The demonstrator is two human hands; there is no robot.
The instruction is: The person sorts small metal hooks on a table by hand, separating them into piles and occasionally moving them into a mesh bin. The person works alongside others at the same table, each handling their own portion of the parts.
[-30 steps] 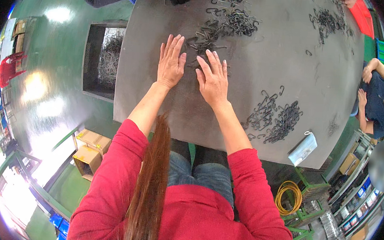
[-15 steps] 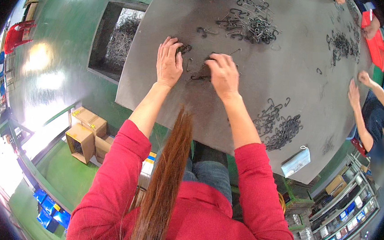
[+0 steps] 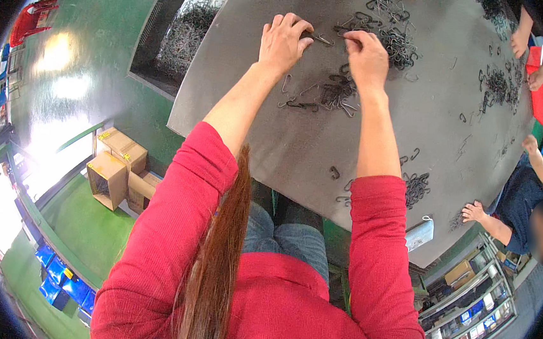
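Observation:
My left hand [image 3: 283, 43] is over the far part of the grey table [image 3: 273, 147], thumb and fingers pinched on a thin metal hook [image 3: 322, 40]. To its right, my right hand [image 3: 367, 61] has its fingertips pinched together beside a dark hook; whether they grip it is too small to tell. Below and between the hands lies a small pile of black and silver hooks [image 3: 336, 97]. A larger heap of hooks [image 3: 397, 44] spreads just beyond my right hand. Another group of black hooks [image 3: 416, 188] rests by my right forearm.
A dark-framed bin of hooks [image 3: 189, 42] stands left of the table. A face mask [image 3: 419, 235] lies near the table's right front edge. Co-workers' hands [image 3: 473, 211] and a red tray [image 3: 541, 95] are at the right. Cardboard boxes [image 3: 123, 151] stand at the lower left.
Both hands have moved away from me and to the right, toward the larger heap. Hooks that were under them now lie exposed in a small pile. A co-worker's hand has shifted along the right edge.

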